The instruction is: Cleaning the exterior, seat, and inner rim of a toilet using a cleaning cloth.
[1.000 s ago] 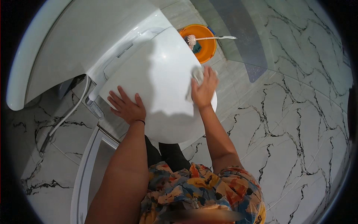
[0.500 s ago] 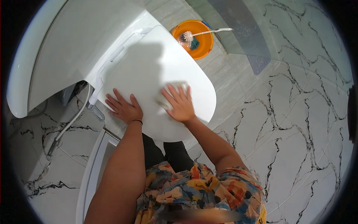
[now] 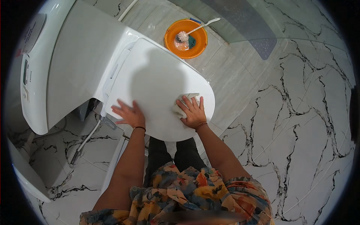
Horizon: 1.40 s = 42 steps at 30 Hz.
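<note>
A white toilet lid [image 3: 161,56] lies lowered in front of me, my head's shadow on it. My right hand [image 3: 194,114] holds a crumpled pale cloth [image 3: 180,108] under its spread fingers, pressed to the lid near its front right edge. Over the lid's left edge is my left hand [image 3: 133,115], with fingers apart and slightly blurred and nothing in it. Whether its fingers touch the surface I cannot tell.
An orange bucket [image 3: 204,47] on the grey tile floor holds a white-handled toilet brush [image 3: 198,27] and a green scrubbing pad [image 3: 192,42]. The white tank [image 3: 84,56] rises at left, with a hose [image 3: 90,133] below it. A glass panel [image 3: 240,22] stands behind the bucket.
My right hand has slid with the cloth toward the lid's front right edge. My left hand has shifted slightly right and down in view. The view itself has moved, showing more of the tank.
</note>
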### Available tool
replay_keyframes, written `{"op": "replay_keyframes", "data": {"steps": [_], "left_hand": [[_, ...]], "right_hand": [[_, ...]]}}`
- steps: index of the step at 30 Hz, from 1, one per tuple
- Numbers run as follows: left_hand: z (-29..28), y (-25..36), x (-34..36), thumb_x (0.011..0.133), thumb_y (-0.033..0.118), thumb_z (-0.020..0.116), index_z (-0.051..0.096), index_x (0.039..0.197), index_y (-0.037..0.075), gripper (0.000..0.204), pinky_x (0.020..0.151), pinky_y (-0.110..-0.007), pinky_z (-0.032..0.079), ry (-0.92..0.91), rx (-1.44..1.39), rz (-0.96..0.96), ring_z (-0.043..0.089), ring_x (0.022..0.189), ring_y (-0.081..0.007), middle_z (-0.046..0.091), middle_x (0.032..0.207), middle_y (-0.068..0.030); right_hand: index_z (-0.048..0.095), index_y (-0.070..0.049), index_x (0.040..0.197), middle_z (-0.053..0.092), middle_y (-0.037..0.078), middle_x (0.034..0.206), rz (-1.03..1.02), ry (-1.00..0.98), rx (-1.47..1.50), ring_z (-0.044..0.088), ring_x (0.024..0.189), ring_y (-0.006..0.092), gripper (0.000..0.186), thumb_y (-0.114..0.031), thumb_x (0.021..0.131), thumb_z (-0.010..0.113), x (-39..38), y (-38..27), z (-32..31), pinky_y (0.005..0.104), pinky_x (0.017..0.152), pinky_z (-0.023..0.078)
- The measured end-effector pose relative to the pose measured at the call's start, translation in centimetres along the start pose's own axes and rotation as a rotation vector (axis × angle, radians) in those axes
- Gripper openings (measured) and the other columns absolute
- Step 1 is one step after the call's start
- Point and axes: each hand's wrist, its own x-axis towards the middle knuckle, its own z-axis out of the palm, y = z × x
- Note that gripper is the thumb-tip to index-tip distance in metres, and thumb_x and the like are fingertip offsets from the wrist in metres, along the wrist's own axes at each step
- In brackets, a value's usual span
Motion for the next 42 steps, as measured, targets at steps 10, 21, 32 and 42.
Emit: {"op": "replay_keyframes", "data": {"steps": [10, 21, 32, 42], "left_hand": [[2.3, 10.2, 3.1, 0.092, 0.038, 0.038, 0.017, 0.145, 0.017, 0.06, 0.101, -0.066, -0.002, 0.041, 0.027, 0.379, 0.005, 0.139, -0.033, 0.006, 0.151, -0.0137], [2.3, 10.0, 2.9, 0.092, 0.038, 0.033, 0.012, 0.145, 0.015, 0.062, 0.102, -0.064, -0.004, 0.007, 0.069, 0.366, 0.001, 0.139, -0.0355, 0.004, 0.151, -0.0172], [2.3, 10.6, 2.8, 0.089, 0.042, 0.034, 0.015, 0.145, 0.013, 0.065, 0.101, -0.065, -0.006, -0.068, 0.134, 0.336, -0.005, 0.139, -0.0349, 0.0, 0.151, -0.0176], [2.3, 10.4, 2.9, 0.092, 0.038, 0.032, 0.011, 0.146, 0.014, 0.062, 0.101, -0.065, -0.007, -0.026, 0.06, 0.366, -0.004, 0.139, -0.0369, 0.0, 0.15, -0.0195]], "right_hand": [[0.042, -0.03, 0.133, 0.041, -0.003, 0.135, -0.042, 0.131, 0.037, 0.043, 0.116, 0.0278, 0.082, -0.03, 0.057, 0.076, 0.3, -0.1, 0.4, 0.0619, 0.099, 0.027], [0.039, -0.009, 0.135, 0.042, 0.017, 0.131, 0.393, 0.473, 0.031, 0.039, 0.117, 0.0395, 0.072, -0.034, 0.073, 0.065, 8.8, -1.9, -0.7, 0.0635, 0.102, 0.014], [0.058, -0.001, 0.093, 0.06, 0.014, 0.089, 0.084, 0.405, 0.382, 0.058, 0.088, 0.0297, 0.035, -0.031, 0.076, 0.064, 29.6, -7.5, -5.2, 0.0401, 0.08, 0.043], [0.056, -0.001, 0.102, 0.059, 0.016, 0.096, 0.249, 0.403, 0.354, 0.054, 0.093, 0.0344, 0.037, -0.024, 0.075, 0.067, 13.0, 2.4, -4.9, 0.0402, 0.081, 0.044]]}}
